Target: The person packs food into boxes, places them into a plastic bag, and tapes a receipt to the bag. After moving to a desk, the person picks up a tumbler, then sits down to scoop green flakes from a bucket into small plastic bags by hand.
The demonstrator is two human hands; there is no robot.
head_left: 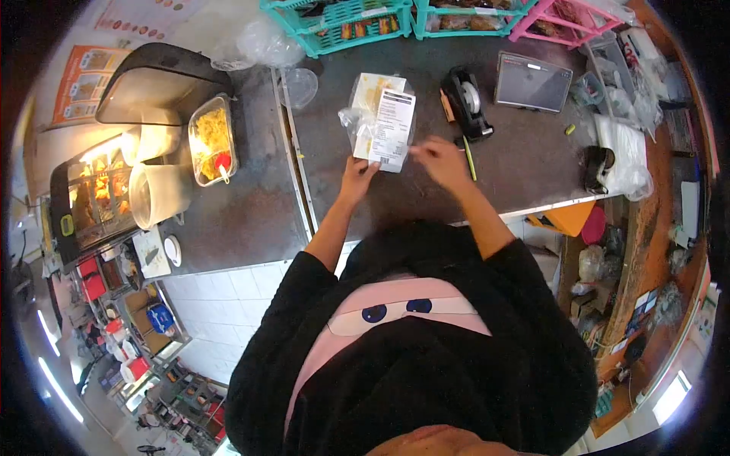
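Left of tape dispenser (477, 118): left hand (356, 178) pinches 1 printed receipt (393, 125) on plastic packet (362, 129); right hand (442, 163) half-curled, grip unclear.

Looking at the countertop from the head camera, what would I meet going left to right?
Yellow food → round clear plastic piece → printed slip → tape dispenser → dark flat screen → whitish plastic bags

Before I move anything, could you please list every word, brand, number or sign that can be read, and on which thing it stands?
No text is readable.
Receipt: printed lines, too small.
Orange poster: blurred.
White poster: blurred.
Screen: marks too small.
Blue pack: white mark, blurred.
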